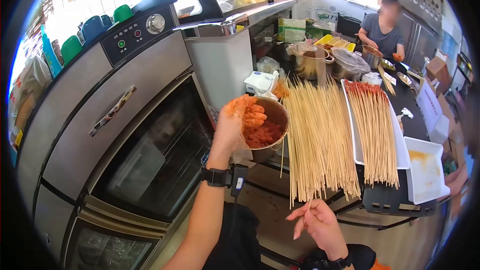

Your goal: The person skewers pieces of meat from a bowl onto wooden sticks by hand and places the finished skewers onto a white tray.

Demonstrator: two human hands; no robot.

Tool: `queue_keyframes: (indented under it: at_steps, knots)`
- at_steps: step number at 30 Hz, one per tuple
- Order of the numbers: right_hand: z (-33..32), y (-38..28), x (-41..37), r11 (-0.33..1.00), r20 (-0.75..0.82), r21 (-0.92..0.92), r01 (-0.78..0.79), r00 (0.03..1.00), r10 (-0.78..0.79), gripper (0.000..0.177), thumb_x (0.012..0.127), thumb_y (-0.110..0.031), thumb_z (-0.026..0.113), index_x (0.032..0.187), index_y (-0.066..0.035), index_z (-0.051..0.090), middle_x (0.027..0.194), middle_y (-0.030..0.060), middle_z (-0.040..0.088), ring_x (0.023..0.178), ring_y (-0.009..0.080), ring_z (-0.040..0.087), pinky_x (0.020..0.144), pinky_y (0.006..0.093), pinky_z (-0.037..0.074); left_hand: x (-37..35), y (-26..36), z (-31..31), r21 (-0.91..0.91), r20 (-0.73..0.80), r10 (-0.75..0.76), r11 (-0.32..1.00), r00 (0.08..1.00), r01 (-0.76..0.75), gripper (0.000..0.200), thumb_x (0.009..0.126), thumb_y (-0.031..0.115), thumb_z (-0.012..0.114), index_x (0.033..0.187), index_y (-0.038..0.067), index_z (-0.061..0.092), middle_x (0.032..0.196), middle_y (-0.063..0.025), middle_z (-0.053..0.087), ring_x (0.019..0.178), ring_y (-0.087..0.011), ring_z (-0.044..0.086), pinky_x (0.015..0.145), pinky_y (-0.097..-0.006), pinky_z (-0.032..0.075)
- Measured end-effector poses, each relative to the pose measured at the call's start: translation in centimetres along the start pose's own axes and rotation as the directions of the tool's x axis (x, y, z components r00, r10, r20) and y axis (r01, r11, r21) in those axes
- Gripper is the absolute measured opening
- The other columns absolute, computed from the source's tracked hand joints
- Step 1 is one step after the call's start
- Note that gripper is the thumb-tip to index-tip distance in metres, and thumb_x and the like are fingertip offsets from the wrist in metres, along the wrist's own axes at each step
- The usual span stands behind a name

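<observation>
My left hand (242, 115), coated in orange-red marinade, is over the left rim of a metal pot (284, 112) of red meat pieces (265, 134). Its fingers are curled, and what they hold, if anything, is hidden. Near the lower ends of a wide bundle of bare wooden skewers (320, 140), my right hand (316, 220) pinches the end of a thin skewer. To the right, a white tray (403, 145) bears skewers with red meat (367, 89) at their far ends.
A steel cabinet (145, 145) with glass doors stands at the left. A tissue box (261, 81) is behind the pot. An empty-looking stained white tray (425, 175) lies at the right. Across the table sits a person (384, 32) beside another pot (371, 56).
</observation>
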State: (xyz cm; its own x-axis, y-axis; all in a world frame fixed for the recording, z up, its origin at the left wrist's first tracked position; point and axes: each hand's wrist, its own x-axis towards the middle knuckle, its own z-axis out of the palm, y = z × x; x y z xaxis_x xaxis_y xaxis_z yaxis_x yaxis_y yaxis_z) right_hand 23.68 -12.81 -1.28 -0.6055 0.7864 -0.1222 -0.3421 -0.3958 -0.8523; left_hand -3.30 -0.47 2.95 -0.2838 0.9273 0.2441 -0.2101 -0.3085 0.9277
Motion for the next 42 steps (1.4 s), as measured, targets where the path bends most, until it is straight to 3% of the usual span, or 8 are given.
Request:
queue_keyframes:
  at_steps: [6, 10, 13, 21, 28, 34, 37, 42]
  knots:
    - [0.5, 1.2, 0.3, 0.994, 0.045, -0.105, -0.010, 0.999, 0.015, 0.017, 0.092, -0.008, 0.040, 0.109, -0.004, 0.036, 0.074, 0.0103, 0.052, 0.052, 0.0162, 0.051, 0.051, 0.0233, 0.040, 0.1, 0.1, -0.7, -0.299, 0.101, -0.090, 0.947, 0.991, 0.116, 0.036, 0.093, 0.026, 0.045, 0.104, -0.008, 0.052, 0.093, -0.0152, 0.060, 0.082, -0.0200, 0.061, 0.075, -0.0301, 0.052]
    - [-1.4, 3.1, 0.6, 0.964, 0.079, 0.264, -0.022, 0.997, 0.001, 0.012, 0.093, -0.008, 0.040, 0.103, -0.004, 0.040, 0.066, 0.0078, 0.050, 0.053, 0.0141, 0.049, 0.053, 0.0244, 0.041, 0.0, 0.2, -0.2, -0.509, 0.104, -0.139, 0.843, 0.985, 0.173, 0.036, 0.092, 0.024, 0.048, 0.103, -0.010, 0.050, 0.096, -0.0158, 0.057, 0.087, -0.0228, 0.059, 0.080, -0.0330, 0.050]
    - [-0.7, 3.5, 0.5, 0.979, -0.039, -0.189, 0.075, 0.996, -0.084, 0.009, 0.093, -0.008, 0.041, 0.101, -0.004, 0.041, 0.069, 0.0076, 0.051, 0.056, 0.0134, 0.049, 0.057, 0.0246, 0.042, 0.3, -0.6, -0.8, -0.356, 0.136, -0.022, 0.932, 0.990, 0.070, 0.034, 0.092, 0.019, 0.048, 0.110, -0.009, 0.050, 0.101, -0.0167, 0.058, 0.087, -0.0211, 0.060, 0.079, -0.0323, 0.050]
    - [0.3, 2.8, 0.1, 0.997, -0.159, 0.065, 0.044, 0.987, -0.034, 0.021, 0.093, -0.010, 0.041, 0.113, -0.004, 0.041, 0.065, 0.0020, 0.046, 0.049, 0.0097, 0.038, 0.053, 0.0235, 0.037, 0.1, -0.2, -0.6, -0.375, 0.094, 0.019, 0.927, 0.995, 0.018, 0.032, 0.091, 0.018, 0.048, 0.111, -0.007, 0.049, 0.102, -0.0153, 0.058, 0.089, -0.0198, 0.059, 0.077, -0.0288, 0.049]
    - [0.3, 4.4, 0.8, 0.948, -0.046, -0.275, 0.160, 0.983, -0.180, 0.024, 0.092, -0.008, 0.042, 0.116, -0.005, 0.040, 0.073, 0.0044, 0.047, 0.055, 0.0104, 0.041, 0.055, 0.0252, 0.038, 0.2, 0.0, -0.5, -0.375, 0.077, -0.040, 0.925, 0.996, 0.066, 0.034, 0.093, 0.028, 0.046, 0.103, -0.003, 0.052, 0.096, -0.0124, 0.061, 0.082, -0.0183, 0.061, 0.073, -0.0284, 0.050]
    - [-0.8, 4.4, 0.2, 0.980, -0.023, 0.196, 0.015, 1.000, -0.011, 0.021, 0.090, -0.003, 0.042, 0.111, -0.004, 0.042, 0.082, 0.0067, 0.048, 0.055, 0.0105, 0.041, 0.055, 0.0257, 0.039, 0.5, -0.3, -0.6, -0.377, 0.062, -0.065, 0.922, 0.996, 0.083, 0.037, 0.093, 0.031, 0.046, 0.103, -0.004, 0.051, 0.093, -0.0130, 0.061, 0.080, -0.0199, 0.062, 0.073, -0.0305, 0.051]
    - [-0.8, 4.9, 0.9, 0.965, -0.045, -0.238, 0.106, 0.992, -0.120, 0.021, 0.091, -0.002, 0.041, 0.112, -0.004, 0.041, 0.078, 0.0062, 0.049, 0.052, 0.0101, 0.038, 0.053, 0.0245, 0.039, 0.3, -0.1, -0.4, -0.373, 0.044, -0.075, 0.924, 0.996, 0.086, 0.038, 0.093, 0.031, 0.045, 0.104, -0.005, 0.051, 0.096, -0.0143, 0.060, 0.085, -0.0222, 0.062, 0.078, -0.0327, 0.050]
    - [1.3, 3.8, 0.4, 0.983, -0.140, -0.182, -0.030, 0.990, 0.004, 0.024, 0.090, -0.001, 0.041, 0.114, -0.001, 0.040, 0.067, 0.0040, 0.048, 0.050, 0.0098, 0.038, 0.053, 0.0239, 0.039, 0.1, 0.2, -0.6, -0.494, 0.082, -0.048, 0.866, 0.995, 0.082, 0.038, 0.093, 0.028, 0.045, 0.107, -0.008, 0.050, 0.103, -0.0177, 0.057, 0.094, -0.0254, 0.059, 0.086, -0.0357, 0.047]
